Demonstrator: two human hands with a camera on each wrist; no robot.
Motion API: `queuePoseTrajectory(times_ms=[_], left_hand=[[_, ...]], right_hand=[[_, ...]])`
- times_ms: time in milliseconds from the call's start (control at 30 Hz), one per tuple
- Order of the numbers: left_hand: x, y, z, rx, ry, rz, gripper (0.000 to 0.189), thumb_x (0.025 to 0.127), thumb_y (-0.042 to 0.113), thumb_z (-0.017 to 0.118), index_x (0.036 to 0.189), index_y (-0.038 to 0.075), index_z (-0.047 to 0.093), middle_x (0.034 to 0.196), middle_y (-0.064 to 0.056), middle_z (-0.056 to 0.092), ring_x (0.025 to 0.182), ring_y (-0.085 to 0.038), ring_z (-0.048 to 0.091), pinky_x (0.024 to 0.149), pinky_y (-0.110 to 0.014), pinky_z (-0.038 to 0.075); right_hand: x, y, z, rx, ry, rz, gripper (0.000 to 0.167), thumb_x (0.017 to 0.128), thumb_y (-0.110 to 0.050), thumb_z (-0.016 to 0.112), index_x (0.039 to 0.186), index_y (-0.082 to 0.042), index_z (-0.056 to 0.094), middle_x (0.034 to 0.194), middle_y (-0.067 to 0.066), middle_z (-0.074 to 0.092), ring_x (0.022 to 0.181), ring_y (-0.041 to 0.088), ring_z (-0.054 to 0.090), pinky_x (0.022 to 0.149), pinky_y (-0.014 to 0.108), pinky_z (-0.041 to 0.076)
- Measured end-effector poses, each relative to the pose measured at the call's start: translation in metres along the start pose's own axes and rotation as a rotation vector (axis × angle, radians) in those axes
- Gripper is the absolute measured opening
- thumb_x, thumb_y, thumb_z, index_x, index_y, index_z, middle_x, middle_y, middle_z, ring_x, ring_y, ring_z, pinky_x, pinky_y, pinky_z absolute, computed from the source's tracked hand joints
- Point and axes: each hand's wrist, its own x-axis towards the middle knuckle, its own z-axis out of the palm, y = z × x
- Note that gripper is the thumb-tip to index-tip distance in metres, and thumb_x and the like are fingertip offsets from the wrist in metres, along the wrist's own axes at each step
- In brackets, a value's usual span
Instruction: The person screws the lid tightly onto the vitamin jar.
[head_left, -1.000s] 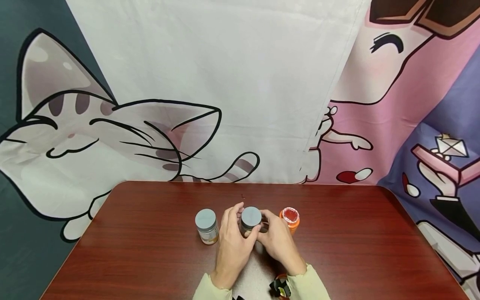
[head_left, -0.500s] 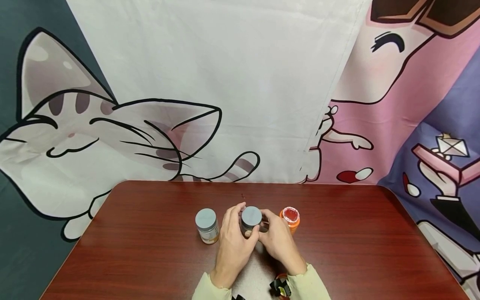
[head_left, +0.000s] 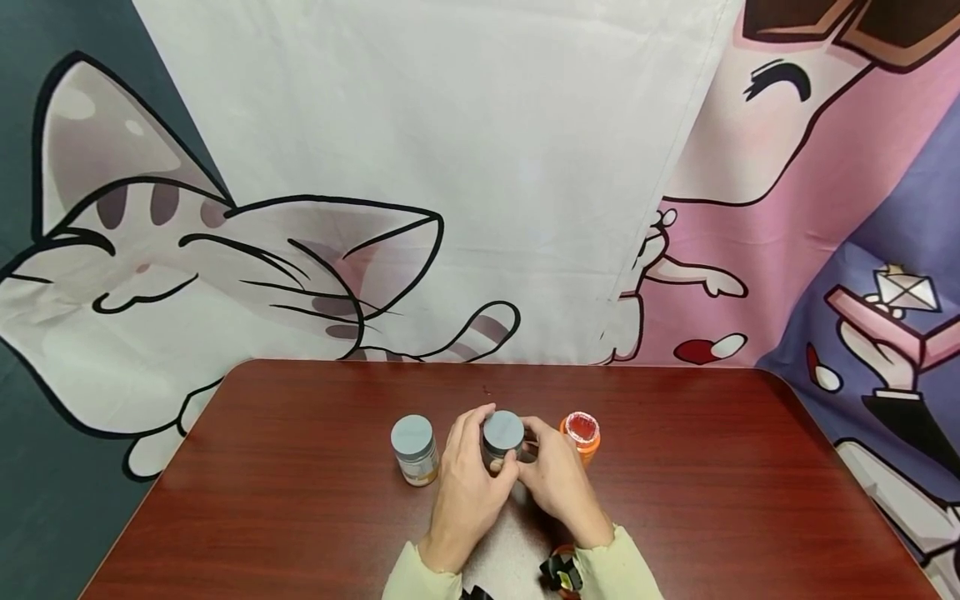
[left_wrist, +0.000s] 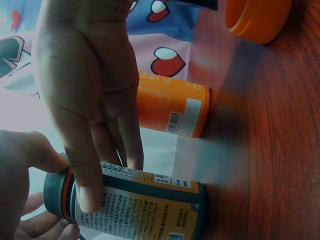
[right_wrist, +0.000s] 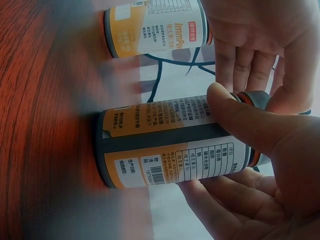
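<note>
A supplement bottle with a grey-green cap (head_left: pixel 503 431) stands on the table between my two hands. My left hand (head_left: pixel 468 492) pinches its cap, thumb on the near side. The right hand (head_left: pixel 558 483) grips the body just below, its thumb lying across the printed label (right_wrist: pixel 185 145) in the right wrist view. The cap sits on the bottle's neck, with an orange ring below it. To the left is a similar capped bottle (head_left: pixel 415 450), standing apart from my left hand. An orange bottle (head_left: pixel 581 435) with a red, white-rimmed top stands just behind my right hand.
The brown wooden table (head_left: pixel 300 500) carries the bottles. An orange cap-like piece (left_wrist: pixel 259 19) lies near my right wrist in the left wrist view. A cloth with cartoon animals (head_left: pixel 487 167) hangs behind the table's far edge.
Little differs: both hands keep the same hold on the middle bottle, and the left fingers shift slightly to the right. The other bottles stay put.
</note>
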Motion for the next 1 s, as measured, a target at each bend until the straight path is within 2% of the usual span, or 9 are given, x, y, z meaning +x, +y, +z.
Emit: queuePoseTrajectory(times_ms=[267,433,633,1000], left_hand=[[-0.001,0.0004,0.0008,-0.006,-0.012,0.004,0.068,0.074,0.008,0.083,0.135,0.009,0.056,0.132,-0.006,0.056,0.12,-0.021,0.055,0.096,-0.043,0.047],[-0.0035,0.0015,0.0047,0.015,0.022,0.0,0.068,0.077,0.017,0.087,0.136,0.008,0.056,0.138,-0.009,0.051,0.125,-0.023,0.05,0.099,-0.043,0.046],[-0.0035,0.0017,0.0052,0.012,0.079,-0.012,0.07,0.076,0.02,0.089,0.137,0.009,0.055,0.135,-0.009,0.051,0.121,-0.019,0.053,0.098,-0.04,0.046],[-0.0045,0.0058,0.0041,0.004,0.094,-0.093,0.078,0.071,0.024,0.093,0.137,0.012,0.054,0.125,-0.006,0.056,0.108,-0.018,0.059,0.088,-0.037,0.051]], right_hand=[[0.0,-0.0008,0.0002,0.009,-0.005,0.007,0.047,0.073,-0.016,0.09,0.115,-0.007,0.07,0.105,0.007,0.074,0.094,0.023,0.072,0.081,0.04,0.058],[0.0003,-0.0008,0.0007,-0.006,0.003,-0.007,0.046,0.074,-0.016,0.089,0.115,-0.006,0.07,0.104,0.008,0.074,0.097,0.025,0.072,0.083,0.041,0.057],[0.0008,-0.0006,0.0006,-0.006,0.015,-0.011,0.047,0.072,-0.022,0.091,0.112,-0.008,0.071,0.1,0.003,0.075,0.094,0.02,0.072,0.082,0.04,0.057],[0.0003,-0.0011,0.0003,-0.013,0.009,-0.02,0.044,0.076,-0.018,0.088,0.114,-0.007,0.07,0.103,0.006,0.074,0.095,0.023,0.072,0.082,0.042,0.057]])
